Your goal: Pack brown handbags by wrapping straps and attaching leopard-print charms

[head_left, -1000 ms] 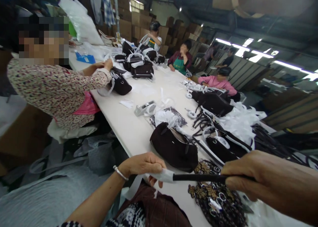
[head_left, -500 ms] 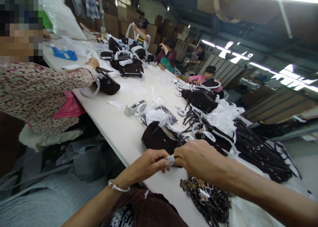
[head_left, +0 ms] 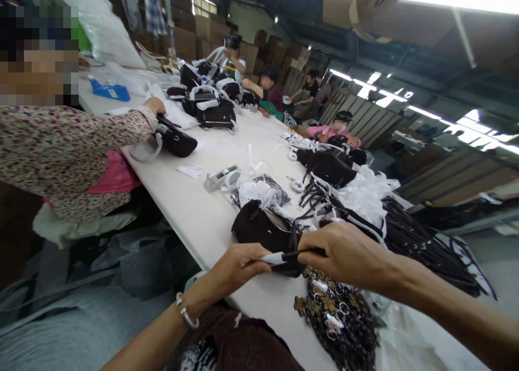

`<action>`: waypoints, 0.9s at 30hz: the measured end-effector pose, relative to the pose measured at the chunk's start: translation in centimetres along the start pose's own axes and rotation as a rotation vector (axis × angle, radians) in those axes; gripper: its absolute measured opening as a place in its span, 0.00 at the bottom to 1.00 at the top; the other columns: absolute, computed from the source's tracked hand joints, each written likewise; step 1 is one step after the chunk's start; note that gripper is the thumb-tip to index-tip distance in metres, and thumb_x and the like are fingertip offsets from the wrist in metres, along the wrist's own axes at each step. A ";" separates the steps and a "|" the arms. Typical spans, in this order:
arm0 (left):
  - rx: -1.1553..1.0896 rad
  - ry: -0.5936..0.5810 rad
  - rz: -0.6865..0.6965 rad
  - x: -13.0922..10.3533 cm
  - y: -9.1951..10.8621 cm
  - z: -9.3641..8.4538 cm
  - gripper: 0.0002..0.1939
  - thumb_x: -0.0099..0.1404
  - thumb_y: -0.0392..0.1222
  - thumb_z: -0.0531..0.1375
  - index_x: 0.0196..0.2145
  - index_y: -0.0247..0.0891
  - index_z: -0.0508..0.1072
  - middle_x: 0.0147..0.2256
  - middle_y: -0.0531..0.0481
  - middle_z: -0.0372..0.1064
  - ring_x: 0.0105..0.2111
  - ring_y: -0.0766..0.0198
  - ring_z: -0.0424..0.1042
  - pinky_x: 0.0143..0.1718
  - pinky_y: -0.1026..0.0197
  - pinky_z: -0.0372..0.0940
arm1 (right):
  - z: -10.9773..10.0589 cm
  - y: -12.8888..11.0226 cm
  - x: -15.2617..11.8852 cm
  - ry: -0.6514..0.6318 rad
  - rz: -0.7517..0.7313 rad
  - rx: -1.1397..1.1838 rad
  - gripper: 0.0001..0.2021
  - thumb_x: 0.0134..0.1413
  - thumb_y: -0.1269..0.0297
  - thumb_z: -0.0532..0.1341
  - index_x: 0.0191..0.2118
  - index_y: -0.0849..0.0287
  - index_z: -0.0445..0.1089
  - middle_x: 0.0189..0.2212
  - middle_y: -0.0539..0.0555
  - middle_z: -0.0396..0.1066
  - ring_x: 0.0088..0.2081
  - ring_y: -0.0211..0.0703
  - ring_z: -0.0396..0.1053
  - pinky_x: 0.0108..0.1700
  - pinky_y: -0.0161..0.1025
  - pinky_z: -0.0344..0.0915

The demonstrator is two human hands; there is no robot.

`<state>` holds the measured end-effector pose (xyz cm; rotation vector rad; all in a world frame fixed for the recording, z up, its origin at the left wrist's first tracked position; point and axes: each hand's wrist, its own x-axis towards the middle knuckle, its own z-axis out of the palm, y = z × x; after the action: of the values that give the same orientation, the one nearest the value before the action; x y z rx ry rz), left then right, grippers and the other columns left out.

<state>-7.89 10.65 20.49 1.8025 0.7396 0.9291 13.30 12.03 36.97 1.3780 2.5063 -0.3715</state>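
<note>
My left hand [head_left: 240, 265] pinches the end of a white wrapping strip [head_left: 272, 258] that sits around a dark strap. My right hand [head_left: 338, 252] is closed on the dark strap [head_left: 292, 256] to the right of the white part, so the strap runs taut between both hands. Just behind them a dark brown handbag [head_left: 257, 227] rests on the table. Below my right hand lies a pile of dark chains with flower-shaped brown pieces and metal rings [head_left: 338, 322].
A tape dispenser [head_left: 222, 178] and a plastic-wrapped packet [head_left: 275, 190] lie beyond the bag on the white table [head_left: 182, 198]. White strips [head_left: 371, 187] and black straps [head_left: 425, 246] are heaped at right. A co-worker's hand [head_left: 154, 106] is by another bag [head_left: 176, 138].
My right hand has moved right, away from my left, and more of the white strip and dark strap shows between them. The chain pile is less covered.
</note>
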 end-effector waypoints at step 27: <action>-0.205 -0.127 -0.264 0.8 1.0 2.2 0.09 0.65 0.39 0.57 0.31 0.34 0.75 0.25 0.56 0.68 0.20 0.73 0.63 0.22 0.71 0.58 | 3.6 -2.0 -2.5 0.083 -0.030 -0.265 0.09 0.51 0.81 0.56 0.34 0.60 0.68 0.28 0.54 0.72 0.27 0.42 0.66 0.28 0.39 0.43</action>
<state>-5.57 9.90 21.05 1.5263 0.7520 0.6831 13.21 7.81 34.64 1.2761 2.5326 0.0135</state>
